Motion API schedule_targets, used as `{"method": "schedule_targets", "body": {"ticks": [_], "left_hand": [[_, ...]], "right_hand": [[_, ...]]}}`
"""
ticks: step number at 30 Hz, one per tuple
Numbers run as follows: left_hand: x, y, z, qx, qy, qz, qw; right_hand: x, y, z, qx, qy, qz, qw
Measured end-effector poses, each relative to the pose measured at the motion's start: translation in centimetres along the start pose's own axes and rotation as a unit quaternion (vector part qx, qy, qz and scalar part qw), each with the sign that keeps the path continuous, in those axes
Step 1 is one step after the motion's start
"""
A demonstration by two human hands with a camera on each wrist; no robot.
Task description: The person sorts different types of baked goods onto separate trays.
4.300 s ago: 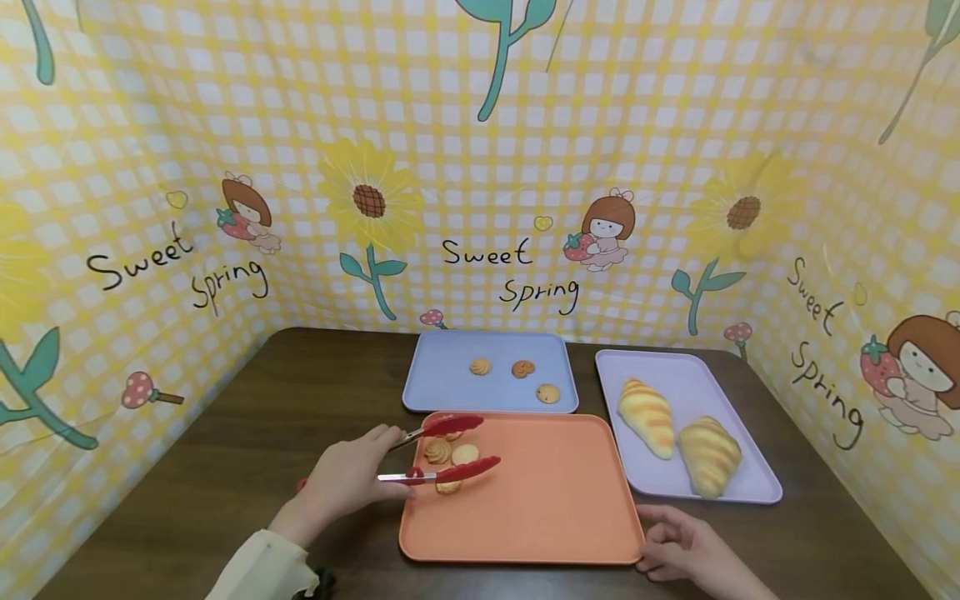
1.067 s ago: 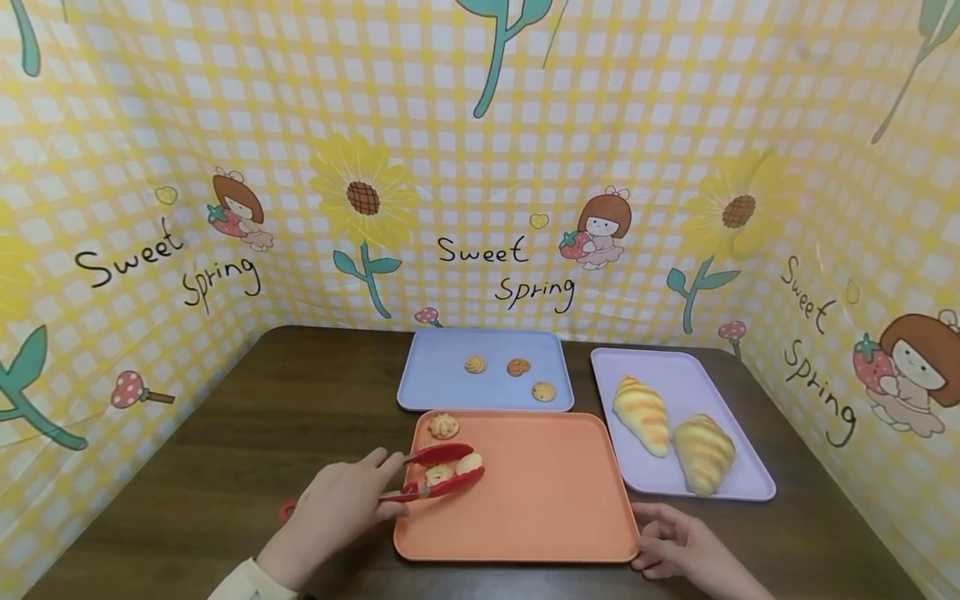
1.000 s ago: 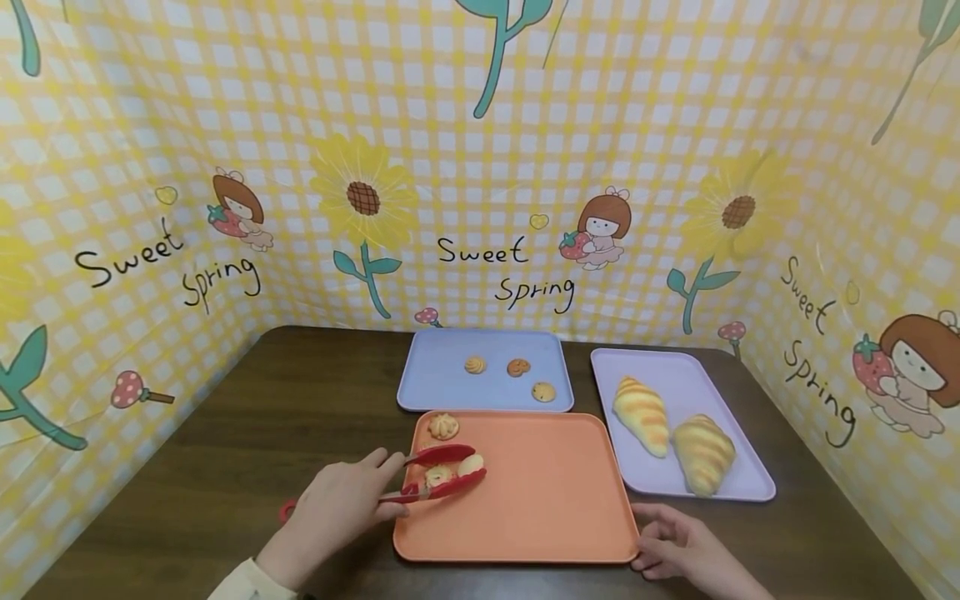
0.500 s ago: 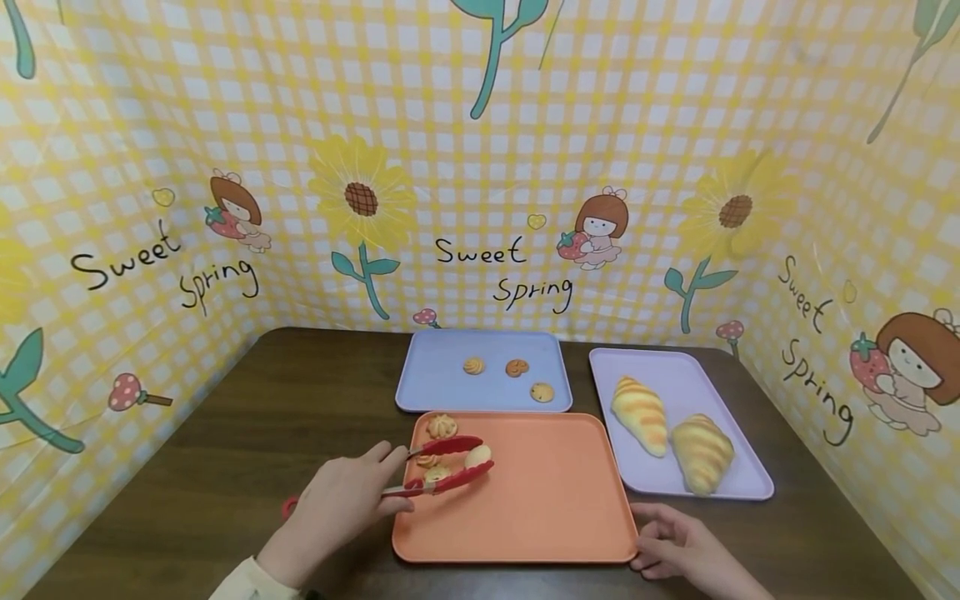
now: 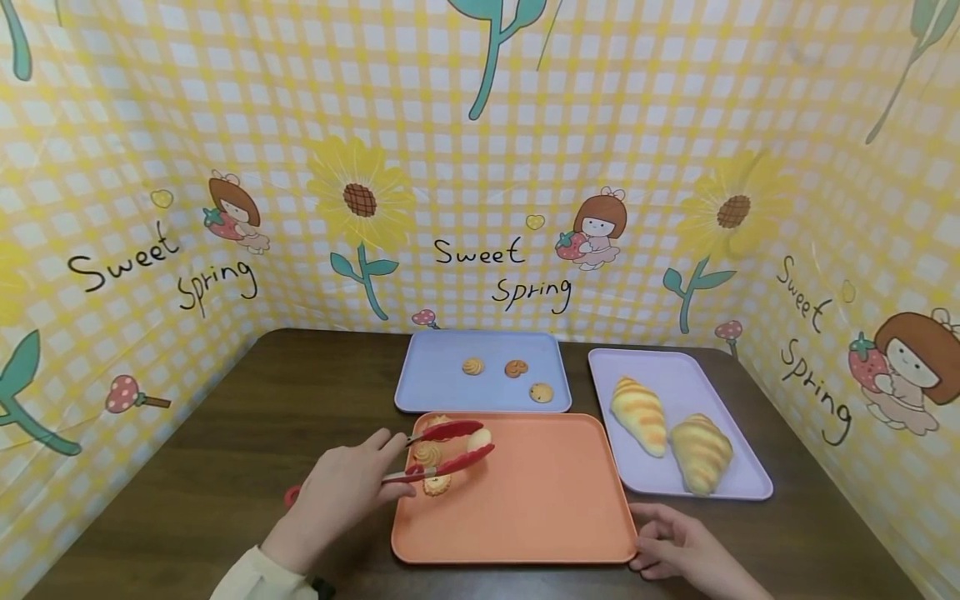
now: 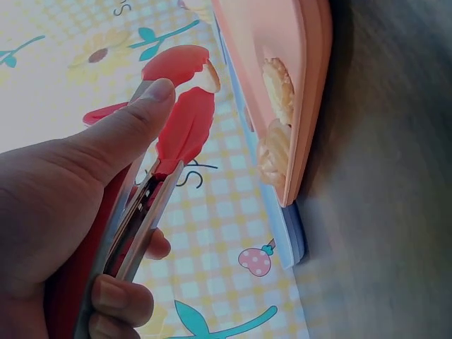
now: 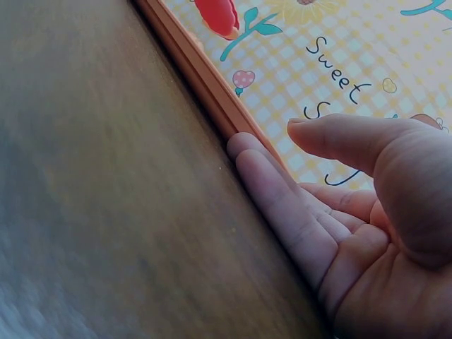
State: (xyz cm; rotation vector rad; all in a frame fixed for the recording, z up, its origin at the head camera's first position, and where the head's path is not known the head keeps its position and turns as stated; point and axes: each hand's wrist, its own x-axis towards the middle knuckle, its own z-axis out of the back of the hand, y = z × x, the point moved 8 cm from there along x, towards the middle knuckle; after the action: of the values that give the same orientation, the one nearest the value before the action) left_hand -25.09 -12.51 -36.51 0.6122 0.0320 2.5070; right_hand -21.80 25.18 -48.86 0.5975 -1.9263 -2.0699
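Observation:
My left hand (image 5: 341, 496) grips a pair of red-tipped metal tongs (image 6: 187, 127), thumb on one arm and fingers round the other. Between the tong tips is a small pale round cookie (image 5: 480, 439), raised off the orange tray (image 5: 532, 508). Beneath the tongs lie a swirled cookie (image 5: 427, 454) and a crimped-edge cookie (image 5: 437, 484) at the tray's left side; another cookie (image 5: 439, 419) behind them is partly hidden. My right hand (image 5: 686, 546) touches the tray's front right corner with its fingers fairly straight, the thumb apart from the rim in the right wrist view.
Behind the orange tray stands a blue tray (image 5: 427, 383) with a swirled cookie (image 5: 472, 367), a brown pretzel-shaped cookie (image 5: 516, 368) and a round speckled cookie (image 5: 541, 392). To the right, a purple tray (image 5: 675, 367) bears two striped croissants (image 5: 639, 415). Checkered cloth surrounds the dark table (image 5: 315, 375).
The tongs first spread over the cookies, then pinched the pale one. Since then my left hand has lifted it and moved slightly away from me. My right hand stays at the tray corner.

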Motion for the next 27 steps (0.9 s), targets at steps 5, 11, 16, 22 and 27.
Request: {"method": "schedule_targets", "body": {"ticks": [5, 11, 16, 22, 27], "left_hand": [[0.5, 0.1, -0.1, -0.001, -0.004, 0.001, 1.0000], [1.2, 0.3, -0.3, -0.008, -0.015, -0.001, 0.9999], [2.2, 0.6, -0.5, -0.004, -0.027, 0.001, 0.9996], [2.9, 0.9, -0.9, 0.015, -0.051, -0.011, 0.9986], [3.4, 1.1, -1.0, 0.016, -0.049, -0.011, 0.9986]], "right_hand": [[0.0, 0.1, 0.0, 0.000, -0.001, -0.001, 1.000], [0.0, 0.0, 0.1, -0.002, -0.003, -0.002, 1.000], [0.0, 0.1, 0.2, -0.003, -0.001, 0.000, 1.000], [-0.1, 0.2, 0.1, -0.001, 0.000, 0.003, 1.000], [0.0, 0.2, 0.0, 0.004, 0.002, 0.006, 1.000]]}}
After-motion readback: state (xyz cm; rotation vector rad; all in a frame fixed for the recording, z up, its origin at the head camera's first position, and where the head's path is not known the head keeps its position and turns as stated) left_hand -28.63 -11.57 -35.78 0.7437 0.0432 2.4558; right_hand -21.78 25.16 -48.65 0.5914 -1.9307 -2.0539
